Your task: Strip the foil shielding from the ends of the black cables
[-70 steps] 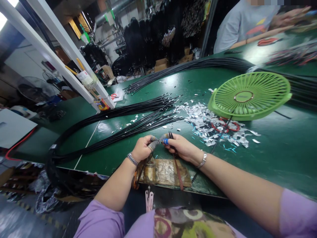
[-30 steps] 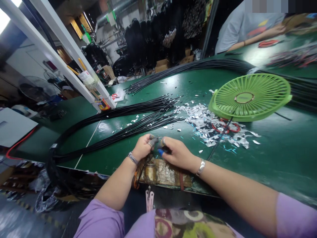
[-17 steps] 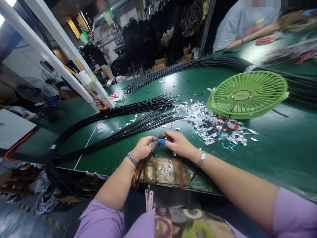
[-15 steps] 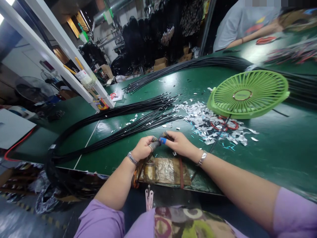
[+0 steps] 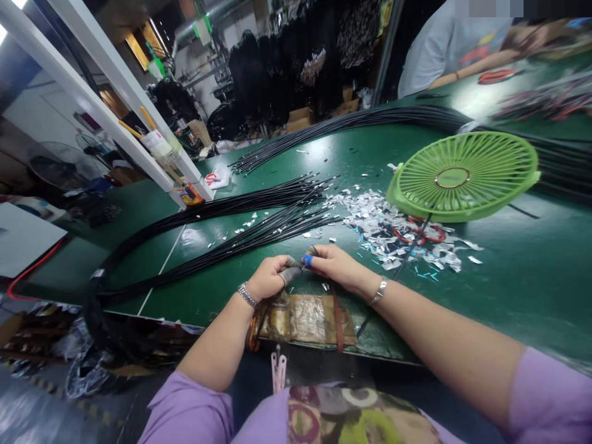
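Observation:
My left hand [image 5: 272, 276] is closed in a pinch, with dark coverings on its fingertips. Opposite it, my right hand [image 5: 333, 265] also pinches, blue tape around its thumb. A thin dark piece [image 5: 301, 267], which looks like a cable end, spans the small gap between the fingertips; most of it is hidden. Both hands hover above the near edge of the green table [image 5: 222, 280]. Just below them lies a tape-wrapped cardboard pad [image 5: 314, 317] with a brown strap. Beyond the hands, a bundle of black cables [image 5: 259, 237] points its ends to the right.
A green fan [image 5: 456, 176] stands at the right over silver scraps [image 5: 370, 228] and red-handled scissors [image 5: 435, 233]. More black cables [image 5: 351, 120] curve along the back. White posts [image 5: 139, 111] rise at the left. Another person [image 5: 444, 49] works at the far right.
My fingertips have parted slightly, and the thin dark piece now shows between them. My right hand has shifted a little to the right. The other person's arms have moved.

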{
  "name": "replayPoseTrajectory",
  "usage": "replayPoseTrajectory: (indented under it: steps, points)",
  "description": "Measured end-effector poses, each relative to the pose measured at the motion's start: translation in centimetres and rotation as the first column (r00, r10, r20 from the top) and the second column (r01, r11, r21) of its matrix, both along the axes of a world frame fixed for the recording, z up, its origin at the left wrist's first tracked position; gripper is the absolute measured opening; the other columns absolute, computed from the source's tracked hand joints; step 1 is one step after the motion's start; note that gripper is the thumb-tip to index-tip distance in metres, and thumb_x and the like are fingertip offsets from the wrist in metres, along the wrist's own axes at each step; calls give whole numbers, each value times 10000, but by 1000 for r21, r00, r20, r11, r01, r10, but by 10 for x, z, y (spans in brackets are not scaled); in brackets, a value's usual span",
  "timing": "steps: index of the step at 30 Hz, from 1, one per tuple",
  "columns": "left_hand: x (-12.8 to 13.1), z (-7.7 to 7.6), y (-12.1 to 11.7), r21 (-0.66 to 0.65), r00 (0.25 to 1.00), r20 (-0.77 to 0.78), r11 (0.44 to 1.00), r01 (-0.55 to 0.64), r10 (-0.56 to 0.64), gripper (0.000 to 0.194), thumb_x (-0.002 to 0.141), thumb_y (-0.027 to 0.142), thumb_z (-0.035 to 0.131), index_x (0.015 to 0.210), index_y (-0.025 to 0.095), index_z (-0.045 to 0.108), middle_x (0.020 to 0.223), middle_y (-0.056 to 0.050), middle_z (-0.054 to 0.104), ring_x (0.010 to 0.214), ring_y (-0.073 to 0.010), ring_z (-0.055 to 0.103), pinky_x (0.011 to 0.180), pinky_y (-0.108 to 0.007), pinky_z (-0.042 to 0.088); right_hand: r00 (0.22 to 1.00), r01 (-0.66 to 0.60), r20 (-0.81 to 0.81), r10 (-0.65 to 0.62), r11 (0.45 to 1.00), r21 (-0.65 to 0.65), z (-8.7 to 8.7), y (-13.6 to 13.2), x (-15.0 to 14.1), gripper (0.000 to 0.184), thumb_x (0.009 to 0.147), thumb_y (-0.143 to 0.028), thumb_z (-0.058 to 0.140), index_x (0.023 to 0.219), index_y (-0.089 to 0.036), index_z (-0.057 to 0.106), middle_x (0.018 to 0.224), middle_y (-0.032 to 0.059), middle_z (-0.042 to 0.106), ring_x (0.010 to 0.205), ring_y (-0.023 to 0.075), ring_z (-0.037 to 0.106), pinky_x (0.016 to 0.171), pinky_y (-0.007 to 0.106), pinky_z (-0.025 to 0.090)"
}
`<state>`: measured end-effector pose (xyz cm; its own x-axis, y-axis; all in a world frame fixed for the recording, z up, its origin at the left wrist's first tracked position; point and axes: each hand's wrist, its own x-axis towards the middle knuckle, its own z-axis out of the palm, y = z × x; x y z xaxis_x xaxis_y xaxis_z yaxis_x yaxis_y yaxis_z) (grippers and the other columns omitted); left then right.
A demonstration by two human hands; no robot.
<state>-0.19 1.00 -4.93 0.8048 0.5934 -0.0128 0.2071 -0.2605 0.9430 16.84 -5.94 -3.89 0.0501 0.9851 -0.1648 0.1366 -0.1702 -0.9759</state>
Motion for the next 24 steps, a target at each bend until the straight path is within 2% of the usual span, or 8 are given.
replayPoseTrajectory:
  steps: [5, 8, 11, 14, 16, 17, 19, 24]
  points:
    - [-1, -6, -1, 89, 1000, 19, 996, 4, -6, 254, 799, 369, 628, 859, 122, 631, 726, -21, 636, 624, -110, 551, 611, -228, 445, 993, 49, -107, -54, 998, -43, -1, 1, -3, 398, 573, -537, 692, 571, -192, 494, 478, -71, 433, 457, 57, 301, 437, 221, 198]
    - [-3, -5, -2, 366, 996, 44, 926, -90, 80, 185, 825, 287, 609, 930, 141, 654, 844, -53, 687, 749, -143, 626, 710, -255, 493, 974, 82, -201, -100, 992, -92, -1, 2, -4, 407, 542, -515, 726, 571, -196, 474, 468, -72, 440, 432, 47, 301, 409, 207, 181]
    - [-5, -2, -3, 714, 983, 84, 679, -172, 160, 146, 850, 282, 598, 891, 165, 675, 818, -49, 680, 757, -149, 625, 701, -256, 491, 941, 78, -317, -120, 987, -143, -1, 2, -5, 404, 538, -470, 751, 573, -196, 457, 468, -74, 440, 414, 34, 286, 388, 188, 164]
    - [-7, -1, -5, 897, 980, 106, 410, -167, 167, 158, 877, 231, 540, 849, 170, 683, 805, -58, 677, 735, -150, 614, 683, -256, 474, 903, -6, -420, -86, 977, -213, 0, 3, -4, 386, 565, -425, 754, 572, -195, 444, 451, -81, 414, 395, 24, 251, 372, 174, 138]
    - [-9, -1, -6, 931, 982, 71, 342, -129, 175, 188, 875, 186, 502, 863, 172, 689, 768, -58, 671, 694, -149, 599, 654, -254, 457, 884, -81, -464, -53, 961, -264, 0, 2, -4, 375, 590, -412, 745, 569, -195, 441, 428, -88, 382, 384, 21, 233, 364, 168, 129]
    - [-10, -1, -6, 929, 983, 48, 354, -110, 178, 198, 871, 181, 494, 875, 173, 692, 746, -55, 666, 676, -149, 592, 642, -253, 449, 878, -106, -477, -43, 954, -281, 0, 2, -3, 371, 599, -408, 742, 568, -195, 440, 421, -90, 373, 380, 21, 231, 361, 165, 129]
    - [-11, -1, -6, 885, 986, 6, 458, -84, 169, 197, 874, 223, 499, 882, 173, 690, 725, -52, 661, 663, -150, 582, 636, -252, 440, 874, -117, -484, -43, 948, -296, 0, 1, -3, 367, 605, -400, 741, 573, -195, 439, 423, -87, 383, 379, 20, 238, 358, 162, 135]
    - [-10, 5, -1, 457, 998, -35, 889, -37, 59, 355, 884, 449, 515, 734, 148, 628, 635, -6, 577, 587, -108, 485, 569, -221, 383, 924, -38, -378, -63, 966, -255, 2, -1, -3, 353, 594, -412, 751, 608, -191, 476, 447, -73, 437, 382, 28, 288, 355, 171, 153]
